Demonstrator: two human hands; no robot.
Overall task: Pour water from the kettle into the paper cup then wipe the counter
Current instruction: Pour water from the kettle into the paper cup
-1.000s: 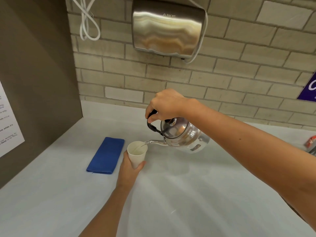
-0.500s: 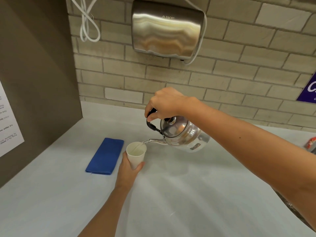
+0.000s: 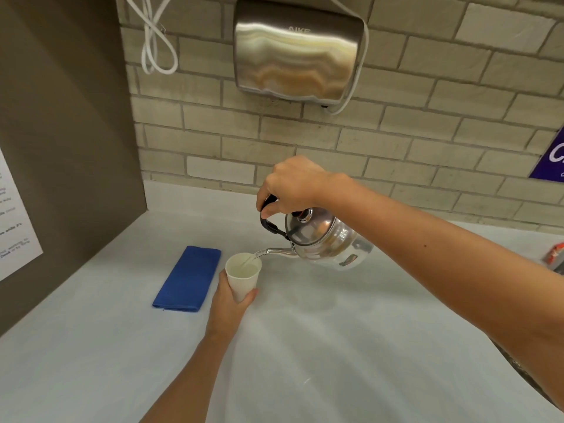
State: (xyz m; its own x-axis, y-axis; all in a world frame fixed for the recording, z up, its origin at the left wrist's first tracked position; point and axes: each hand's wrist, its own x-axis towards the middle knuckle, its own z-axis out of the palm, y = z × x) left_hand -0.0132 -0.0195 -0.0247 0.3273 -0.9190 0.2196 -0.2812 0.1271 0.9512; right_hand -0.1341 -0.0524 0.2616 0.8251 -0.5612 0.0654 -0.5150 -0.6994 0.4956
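Note:
My right hand [image 3: 293, 186] grips the black handle of a shiny steel kettle [image 3: 326, 239], which is tilted to the left above the white counter [image 3: 335, 346]. A thin stream of water runs from its spout into a white paper cup [image 3: 243, 277]. My left hand [image 3: 229, 303] is wrapped around the lower part of the cup, holding it just under the spout. A folded blue cloth [image 3: 187, 279] lies flat on the counter immediately left of the cup.
A steel hand dryer [image 3: 294, 53] with a white cord hangs on the brick wall behind. A brown side panel [image 3: 70, 148] with a paper notice closes off the left. A small red and white object [image 3: 555, 253] sits at the right edge.
The kettle stays tilted and water keeps running into the cup. Both hands hold nearly the same positions.

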